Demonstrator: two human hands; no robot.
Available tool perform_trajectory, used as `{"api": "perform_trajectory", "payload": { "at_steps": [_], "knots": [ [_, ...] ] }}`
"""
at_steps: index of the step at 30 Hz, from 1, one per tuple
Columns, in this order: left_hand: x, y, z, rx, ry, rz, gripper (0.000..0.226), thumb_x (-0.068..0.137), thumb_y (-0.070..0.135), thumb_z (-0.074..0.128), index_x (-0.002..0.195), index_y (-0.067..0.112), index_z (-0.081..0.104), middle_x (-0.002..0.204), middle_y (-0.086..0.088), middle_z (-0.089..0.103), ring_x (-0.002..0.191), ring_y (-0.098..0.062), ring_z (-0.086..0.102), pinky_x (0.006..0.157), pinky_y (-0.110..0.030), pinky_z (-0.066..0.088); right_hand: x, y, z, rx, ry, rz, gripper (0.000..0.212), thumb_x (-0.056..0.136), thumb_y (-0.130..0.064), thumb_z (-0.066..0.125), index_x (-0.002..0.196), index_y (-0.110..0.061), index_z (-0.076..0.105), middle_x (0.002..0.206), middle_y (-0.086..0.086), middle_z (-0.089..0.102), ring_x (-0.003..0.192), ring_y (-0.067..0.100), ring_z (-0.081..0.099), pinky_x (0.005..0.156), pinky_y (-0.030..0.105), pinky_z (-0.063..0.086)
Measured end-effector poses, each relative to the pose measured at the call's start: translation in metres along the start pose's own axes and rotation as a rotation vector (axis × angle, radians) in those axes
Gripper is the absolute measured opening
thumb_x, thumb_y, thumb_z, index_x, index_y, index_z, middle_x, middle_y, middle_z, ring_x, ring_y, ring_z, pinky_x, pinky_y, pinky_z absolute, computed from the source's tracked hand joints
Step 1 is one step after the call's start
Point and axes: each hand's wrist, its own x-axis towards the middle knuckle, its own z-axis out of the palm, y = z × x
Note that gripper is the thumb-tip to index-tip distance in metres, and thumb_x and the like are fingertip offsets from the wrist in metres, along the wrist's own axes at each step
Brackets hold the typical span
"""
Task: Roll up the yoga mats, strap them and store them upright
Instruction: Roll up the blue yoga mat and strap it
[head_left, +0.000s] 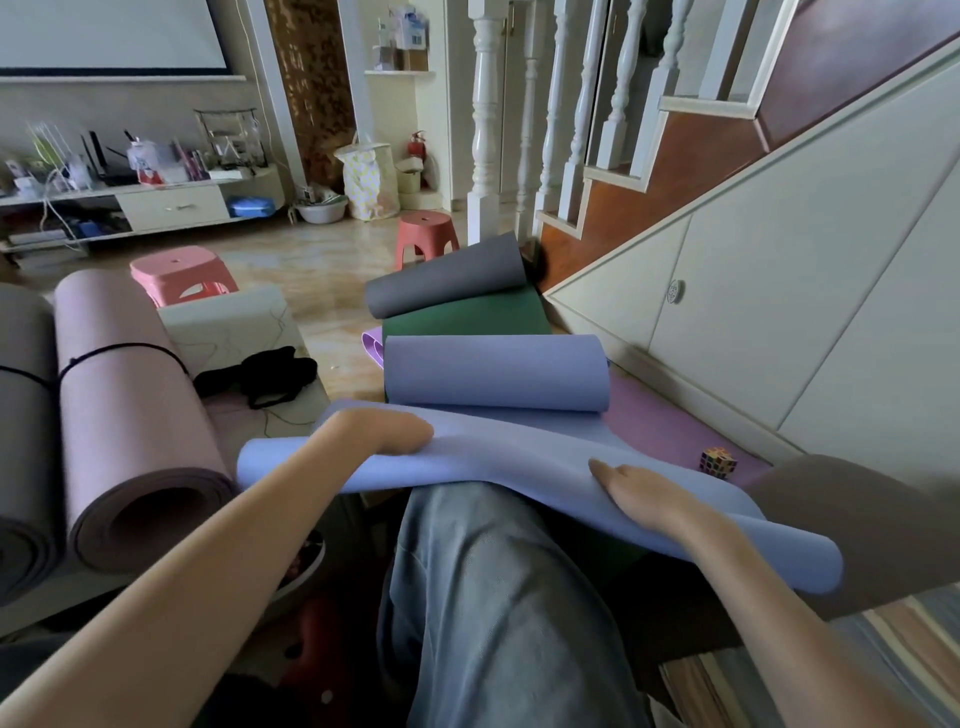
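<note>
A lavender-blue yoga mat (498, 452) lies across my knee, its near end curled into a loose roll and its far end curled up by itself. My left hand (387, 434) grips the roll's left part, fingers tucked under the edge. My right hand (644, 491) presses flat on the roll's right part. Beneath it lie a pink-purple mat (670, 426) and a green mat (467, 314) whose grey underside curls up at the far end. At left a rolled pink mat (135, 415) bound with a black strap lies beside a rolled grey mat (23, 441).
Loose black straps (260, 374) lie on the floor left of the mats. A small puzzle cube (718, 461) sits on the pink-purple mat. Two red stools (426, 236) stand farther off. The staircase and its white panelled side (779, 291) run along the right.
</note>
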Motion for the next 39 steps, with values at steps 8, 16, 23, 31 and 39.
{"api": "perform_trajectory", "payload": {
  "at_steps": [8, 16, 23, 31, 39],
  "knots": [
    [-0.020, 0.040, 0.033, 0.524, 0.462, 0.664, 0.024, 0.090, 0.017, 0.039, 0.103, 0.012, 0.058, 0.106, -0.010, 0.056, 0.096, -0.029, 0.058, 0.068, -0.039, 0.050, -0.007, 0.006, 0.021, -0.098, 0.279, -0.190, 0.041, 0.100, -0.050, 0.034, 0.078, -0.017, 0.042, 0.085, 0.007, 0.057, 0.091, 0.031, 0.057, 0.078, 0.043, 0.046],
    [-0.044, 0.038, 0.081, 0.668, 0.596, 0.678, 0.059, 0.076, 0.062, 0.044, 0.094, 0.011, 0.064, 0.089, -0.003, 0.059, 0.080, -0.024, 0.057, 0.079, -0.036, 0.046, -0.017, 0.001, 0.031, -0.103, 0.582, -0.166, 0.048, 0.098, -0.049, 0.041, 0.064, -0.015, 0.040, 0.061, -0.002, 0.045, 0.078, 0.032, 0.059, 0.055, 0.034, 0.030],
    [-0.031, 0.064, 0.052, 0.697, 0.372, 0.621, 0.054, 0.086, 0.064, 0.053, 0.087, 0.010, 0.055, 0.098, -0.004, 0.059, 0.096, -0.023, 0.055, 0.072, -0.030, 0.031, -0.044, -0.017, 0.042, -0.361, 0.759, -0.277, 0.058, 0.085, -0.061, 0.035, 0.081, -0.012, 0.067, 0.069, 0.007, 0.066, 0.065, 0.031, 0.062, 0.062, 0.035, 0.046],
    [-0.021, 0.097, 0.011, 0.502, -0.173, 0.325, 0.044, 0.090, 0.064, 0.048, 0.087, 0.023, 0.063, 0.081, 0.007, 0.061, 0.086, -0.022, 0.057, 0.073, -0.035, 0.042, -0.051, -0.030, -0.007, -0.269, 0.341, -0.221, 0.069, 0.089, -0.072, 0.011, 0.067, -0.018, 0.047, 0.070, -0.002, 0.053, 0.076, 0.023, 0.052, 0.068, 0.034, 0.034],
    [-0.042, 0.091, 0.034, 0.908, 0.037, 0.510, 0.065, 0.086, 0.071, 0.043, 0.130, 0.023, 0.045, 0.123, -0.002, 0.051, 0.117, -0.027, 0.044, 0.095, -0.042, 0.033, -0.061, -0.030, 0.007, -0.433, 0.507, -0.161, 0.100, 0.067, -0.082, -0.014, 0.102, -0.024, 0.060, 0.091, 0.002, 0.062, 0.089, 0.029, 0.059, 0.064, 0.033, 0.030]
  ]
}}
